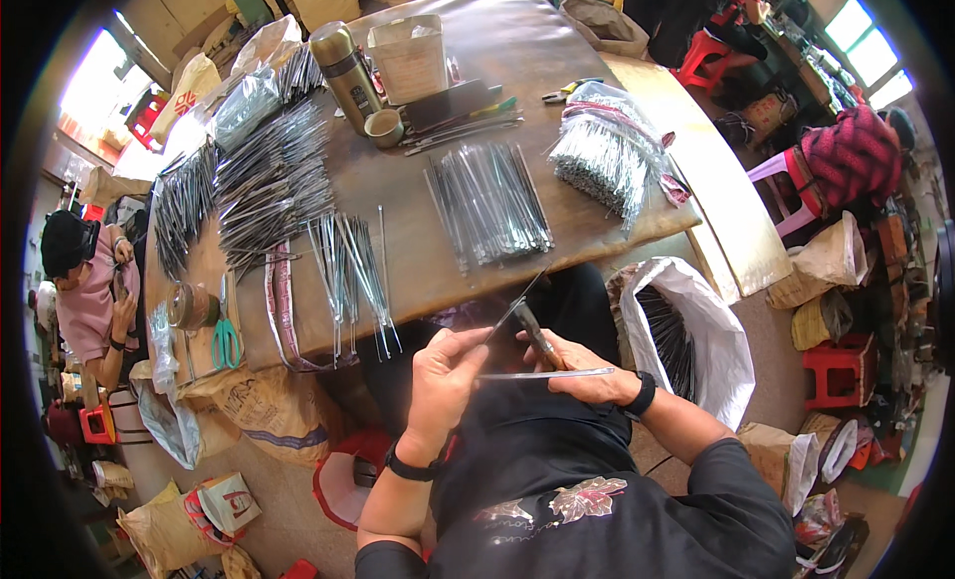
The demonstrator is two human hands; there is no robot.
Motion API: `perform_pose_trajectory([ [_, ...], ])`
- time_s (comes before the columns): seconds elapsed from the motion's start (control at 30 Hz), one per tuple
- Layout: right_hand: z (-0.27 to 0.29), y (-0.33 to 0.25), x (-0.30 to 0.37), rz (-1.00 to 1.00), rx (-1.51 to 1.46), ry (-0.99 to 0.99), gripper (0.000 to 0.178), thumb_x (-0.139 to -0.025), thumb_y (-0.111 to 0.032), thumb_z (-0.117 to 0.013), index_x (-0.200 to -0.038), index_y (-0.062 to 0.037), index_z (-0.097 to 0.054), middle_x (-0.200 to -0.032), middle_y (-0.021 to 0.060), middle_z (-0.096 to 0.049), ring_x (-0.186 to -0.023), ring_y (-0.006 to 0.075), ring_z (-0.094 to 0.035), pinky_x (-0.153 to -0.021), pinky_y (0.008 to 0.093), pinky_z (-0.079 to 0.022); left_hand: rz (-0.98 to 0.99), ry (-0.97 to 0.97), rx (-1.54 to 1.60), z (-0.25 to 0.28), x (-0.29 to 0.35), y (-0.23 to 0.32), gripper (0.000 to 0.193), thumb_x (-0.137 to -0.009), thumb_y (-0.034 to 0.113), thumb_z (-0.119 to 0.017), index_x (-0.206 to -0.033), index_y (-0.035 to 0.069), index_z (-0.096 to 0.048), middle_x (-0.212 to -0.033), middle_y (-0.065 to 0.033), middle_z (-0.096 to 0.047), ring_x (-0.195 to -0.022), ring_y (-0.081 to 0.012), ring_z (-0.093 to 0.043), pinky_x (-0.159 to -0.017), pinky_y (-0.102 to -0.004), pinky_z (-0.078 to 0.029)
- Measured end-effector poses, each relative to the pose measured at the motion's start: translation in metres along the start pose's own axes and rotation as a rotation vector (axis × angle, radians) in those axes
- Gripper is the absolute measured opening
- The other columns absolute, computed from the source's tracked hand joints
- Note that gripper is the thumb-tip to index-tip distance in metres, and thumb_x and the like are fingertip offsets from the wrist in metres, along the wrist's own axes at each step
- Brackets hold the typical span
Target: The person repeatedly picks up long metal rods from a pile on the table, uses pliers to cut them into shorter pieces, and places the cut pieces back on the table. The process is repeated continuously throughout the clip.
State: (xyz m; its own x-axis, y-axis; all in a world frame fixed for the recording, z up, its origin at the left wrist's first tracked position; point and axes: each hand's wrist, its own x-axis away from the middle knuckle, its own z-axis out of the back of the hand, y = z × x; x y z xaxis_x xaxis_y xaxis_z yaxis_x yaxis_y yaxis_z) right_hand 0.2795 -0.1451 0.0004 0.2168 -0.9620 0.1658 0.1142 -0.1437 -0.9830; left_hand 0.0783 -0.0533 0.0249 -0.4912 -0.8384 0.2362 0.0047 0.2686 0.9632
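Thin metal rod [504, 320], dark, one: located in front of the wearer's torso, just off the near edge of the counter [597, 243], and slanting up and away from the fingers. Left hand [445, 372]: thumb and forefinger pinched together on the lower end of the rod, remaining fingers curled in. Right hand [585, 368]: fingers wrapped about a brown-handled tool [538, 338], its dark upper part close beside the rod; whether they touch we cannot tell. Silvery strip [547, 374], one: lying level across the right hand, its free end reaching toward the left; how firmly it is gripped we cannot tell. On the counter we list: a bundle of silvery rods [489, 203], side by side, directly ahead of the hands; a second bundle [607, 156], partly in clear plastic, to its right; a large heap of dark rods [274, 176] at left; a smaller spread of rods [348, 276] overhanging the near edge; a thermos [343, 74], beside a beige bin [410, 62] and a small cup [384, 128]; pliers [569, 90]; teal-handled scissors [227, 342]. Below, at right, we enter a white sack [718, 345] containing dark rods.
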Motion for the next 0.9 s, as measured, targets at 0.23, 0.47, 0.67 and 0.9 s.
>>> perform_pose_trajectory([
  [0.23, 0.011, -0.001, 0.000, 0.123, 0.675, 0.230, 0.043, -0.068, -0.006, -0.061, -0.110, -0.0038, -0.058, -0.093, 0.0197, -0.063, -0.084, 0.0382, -0.062, -0.072, 0.0419, -0.051, 0.008, 0.048, -0.054, -0.004, 0.000, 0.004, 0.018, -0.085, -0.001, -0.065, -0.103, 0.000, -0.069, -0.076, 0.0036, -0.051, -0.057, -0.0025, -0.046, -0.048, -0.0171, -0.039],
  [0.47, 0.014, -0.008, 0.001, 0.064, 0.644, 0.237, 0.032, -0.070, -0.009, -0.059, -0.102, -0.0052, -0.058, -0.076, 0.0191, -0.062, -0.073, 0.0396, -0.061, -0.063, 0.0432, -0.049, 0.042, 0.021, -0.046, -0.007, 0.001, 0.012, 0.021, -0.085, 0.001, -0.066, -0.106, -0.001, -0.068, -0.078, 0.0030, -0.051, -0.058, -0.0030, -0.047, -0.050, -0.0172, -0.040],
  [0.67, 0.015, -0.013, -0.007, -0.017, 0.617, 0.256, 0.033, -0.073, -0.013, -0.056, -0.105, -0.0049, -0.057, -0.077, 0.0185, -0.061, -0.074, 0.0396, -0.060, -0.065, 0.0438, -0.048, -0.406, 0.087, -0.493, -0.002, 0.003, 0.013, 0.027, -0.081, 0.003, -0.071, -0.107, -0.001, -0.068, -0.079, -0.0009, -0.052, -0.069, -0.0083, -0.054, -0.059, -0.0212, -0.044],
  [0.9, 0.007, -0.001, -0.018, -0.048, 0.375, 0.232, 0.047, -0.074, -0.009, -0.052, -0.120, -0.0046, -0.051, -0.082, 0.0092, -0.063, -0.075, 0.0247, -0.062, -0.071, 0.0341, -0.050, -0.290, 0.359, -0.425, 0.053, -0.024, -0.004, 0.020, -0.085, 0.004, -0.065, -0.102, -0.008, -0.067, -0.081, -0.0069, -0.064, -0.061, -0.0096, -0.058, -0.057, -0.0230, -0.047],
])
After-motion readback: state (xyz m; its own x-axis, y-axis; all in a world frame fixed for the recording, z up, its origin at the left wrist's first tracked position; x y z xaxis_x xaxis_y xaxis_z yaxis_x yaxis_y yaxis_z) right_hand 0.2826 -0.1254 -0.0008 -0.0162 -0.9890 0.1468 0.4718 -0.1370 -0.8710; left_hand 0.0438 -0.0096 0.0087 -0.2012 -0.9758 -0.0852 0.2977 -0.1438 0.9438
